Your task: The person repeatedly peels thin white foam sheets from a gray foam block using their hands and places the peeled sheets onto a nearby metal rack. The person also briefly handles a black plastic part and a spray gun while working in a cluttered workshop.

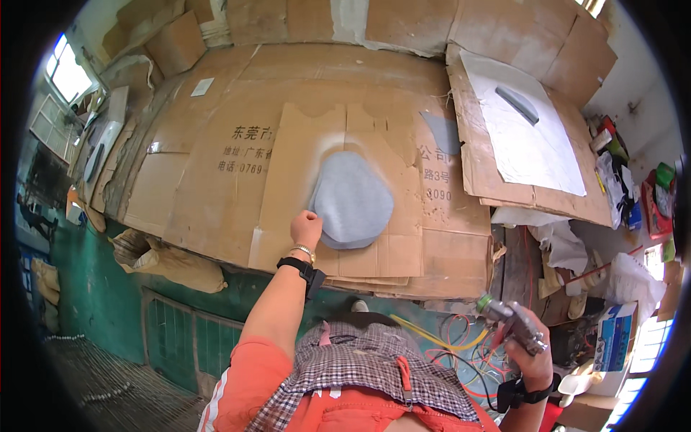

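- Head view: the left hand (306, 229) has its fingers (311, 216) curled together and pinching the left edge of a rounded pale blue-grey piece (352, 200), which lies flat on the cardboard-covered desk (216, 180).
- The blue-grey piece sits near the middle of the desk, on a cut sheet of cardboard (288, 180) with a pale sprayed halo around the piece's upper rim.
- The left wrist wears a metal watch (304, 251) and, just below it, a black strap (306, 271); the forearm reaches up from the lower edge out of an orange sleeve (241, 378).
- The right hand (531, 354) is low at the right, well apart from the piece, with its fingers (520, 344) wrapped tight around a metal spray gun (509, 320) whose nozzle points up and left; a black strap (522, 393) circles that wrist too.
- A checked apron (360, 367) covers the person's front.
- To the upper right, a cardboard board (504, 194) carries a white sprayed sheet (529, 137) with a small dark grey curved piece (517, 104) lying on it.
- Beneath the spray gun, tangled coloured wires and a yellow hose (439, 338) lie by the desk's edge.
- Far right, a cluttered shelf area (633, 187) holds cans and packages.
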Tool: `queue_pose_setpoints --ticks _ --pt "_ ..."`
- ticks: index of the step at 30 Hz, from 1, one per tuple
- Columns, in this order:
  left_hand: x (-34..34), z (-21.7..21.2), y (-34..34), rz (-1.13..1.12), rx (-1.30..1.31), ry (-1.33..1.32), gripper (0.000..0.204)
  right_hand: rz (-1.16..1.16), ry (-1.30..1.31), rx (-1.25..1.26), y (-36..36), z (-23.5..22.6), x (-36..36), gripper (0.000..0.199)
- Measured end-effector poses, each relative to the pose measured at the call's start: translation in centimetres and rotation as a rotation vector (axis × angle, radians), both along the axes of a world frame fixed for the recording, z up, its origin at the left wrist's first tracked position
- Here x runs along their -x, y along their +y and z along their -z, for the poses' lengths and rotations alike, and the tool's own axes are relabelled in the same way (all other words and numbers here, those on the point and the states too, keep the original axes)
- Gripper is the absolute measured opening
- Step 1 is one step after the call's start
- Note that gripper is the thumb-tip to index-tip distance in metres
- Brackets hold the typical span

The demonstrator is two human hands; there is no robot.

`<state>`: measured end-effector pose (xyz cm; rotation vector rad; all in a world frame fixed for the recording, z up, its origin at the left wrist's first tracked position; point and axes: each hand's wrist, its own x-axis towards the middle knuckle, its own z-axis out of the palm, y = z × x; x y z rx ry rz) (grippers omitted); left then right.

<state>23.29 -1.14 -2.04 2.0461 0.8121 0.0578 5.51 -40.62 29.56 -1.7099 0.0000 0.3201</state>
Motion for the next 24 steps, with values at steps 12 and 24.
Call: queue_pose_setpoints --ticks 12,24 --pt "3.7 0.0 -0.8 -0.281 1.081 -0.150 0.033 0.002 0.023 -0.060 1.6 1.4 1.3 0.071" --pt "2.8 -0.4 -3.7 -0.266 1.004 -0.126 0.027 0.141 -0.048 -0.025 1.9 2.4 1.7 0.068"
